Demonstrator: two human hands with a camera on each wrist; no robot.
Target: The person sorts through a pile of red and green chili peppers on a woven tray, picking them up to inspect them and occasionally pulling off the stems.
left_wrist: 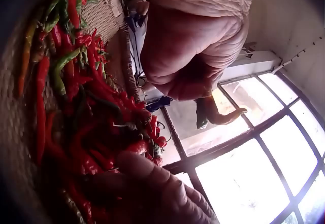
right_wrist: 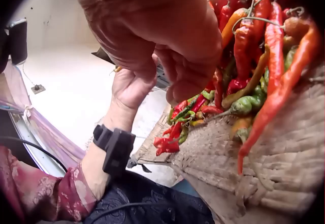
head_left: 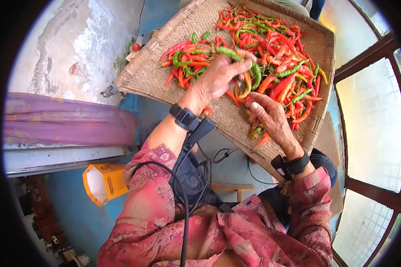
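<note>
My left hand (head_left: pixel 223 75) grips several chili peppers above the tray; a green chili pepper (head_left: pixel 227 53) and a curved yellow-orange chili pepper (head_left: pixel 246 85) stick out between its fingers. In the left wrist view, a pale curved chili tip (left_wrist: pixel 228 116) hangs below the left palm. My right hand (head_left: pixel 274 118) reaches over the near side of the chili pile (head_left: pixel 276 53), fingers loosely bent, with no pepper showing in its grasp. Its fingertips are close to red chilies. Both hands are over a woven tray (head_left: pixel 140 73) holding red, green and orange chilies.
A smaller heap of chilies (head_left: pixel 187 60) lies at the tray's left. An orange box (head_left: pixel 109 180) stands on the blue floor at left. Black cables (head_left: pixel 182 213) run from the wrist straps across the lap. Framed windows (head_left: pixel 372 120) line the right side; a purple curtain (head_left: pixel 67 118) hangs left.
</note>
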